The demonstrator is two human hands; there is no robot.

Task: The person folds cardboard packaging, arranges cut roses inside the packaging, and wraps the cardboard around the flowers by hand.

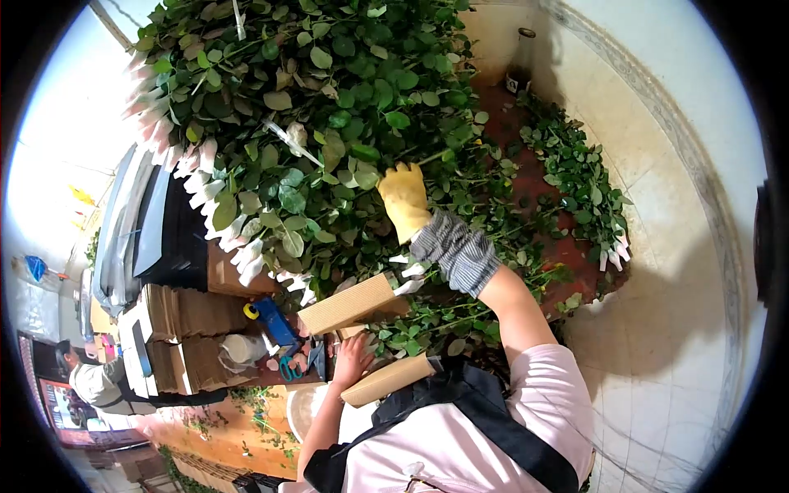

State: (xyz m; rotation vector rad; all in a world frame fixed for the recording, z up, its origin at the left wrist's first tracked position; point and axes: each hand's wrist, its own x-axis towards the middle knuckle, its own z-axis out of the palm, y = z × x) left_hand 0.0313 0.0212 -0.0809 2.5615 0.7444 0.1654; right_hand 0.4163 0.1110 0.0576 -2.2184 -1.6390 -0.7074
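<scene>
A large pile of leafy green stems [353, 90] with pale wrapped heads along its left side fills the upper middle. My right hand [403, 195], in a yellow glove with a grey knit cuff, reaches into the pile with curled fingers around a green stem. Bare, my left hand [353, 360] rests with its fingers apart at a piece of corrugated cardboard near the table's front edge. One folded cardboard strip [348, 304] lies just beyond it, and another cardboard strip [389, 380] is close to my body.
Stacked cardboard [193, 316], a blue tape dispenser [275, 322], a tape roll [244, 348] and teal-handled scissors [290, 368] are on the left. More stems [575, 177] lie at the right. A person [99, 382] is at the far left.
</scene>
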